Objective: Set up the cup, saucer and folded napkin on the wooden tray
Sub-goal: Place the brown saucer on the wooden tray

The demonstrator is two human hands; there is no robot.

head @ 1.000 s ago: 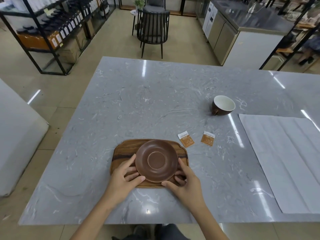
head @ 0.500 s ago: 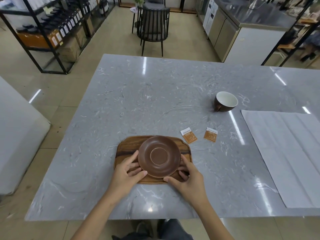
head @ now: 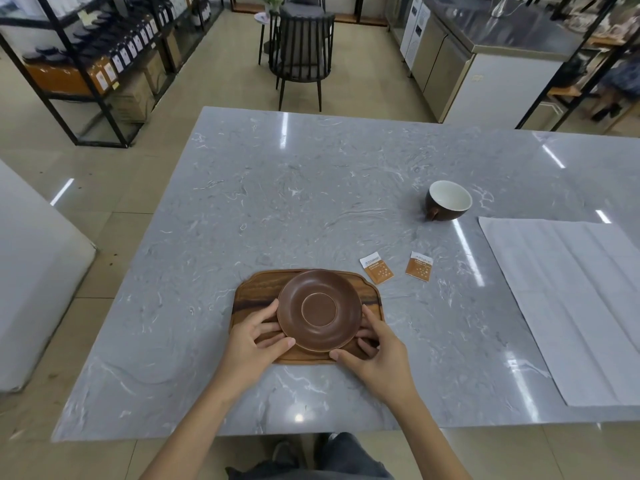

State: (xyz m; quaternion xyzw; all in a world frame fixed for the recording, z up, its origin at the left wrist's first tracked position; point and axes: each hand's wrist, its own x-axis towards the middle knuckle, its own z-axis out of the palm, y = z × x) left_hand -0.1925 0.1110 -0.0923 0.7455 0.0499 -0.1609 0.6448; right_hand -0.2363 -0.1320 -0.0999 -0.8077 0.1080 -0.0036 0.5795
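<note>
A brown saucer (head: 318, 310) sits over the wooden tray (head: 258, 289) near the table's front edge. My left hand (head: 249, 348) holds the saucer's left rim, with the thumb at its near edge and the fingers tucked beside and under it. My right hand (head: 377, 355) holds the right rim the same way, its index finger lying along the edge. A dark cup (head: 448, 200) with a white inside stands at the far right, apart from both hands. A large white napkin (head: 571, 299) lies spread flat at the right.
Two small orange sachets (head: 376, 270) (head: 419, 266) lie just right of the tray on the grey marble table (head: 277, 202). Beyond the table's far edge stand a black chair (head: 301, 50), stocked shelves (head: 86, 64) at the left and a steel counter (head: 485, 46) at the right.
Both hands stay on the saucer over the tray. Only the view has shifted slightly. The cup, the sachets and the napkin have not moved.
</note>
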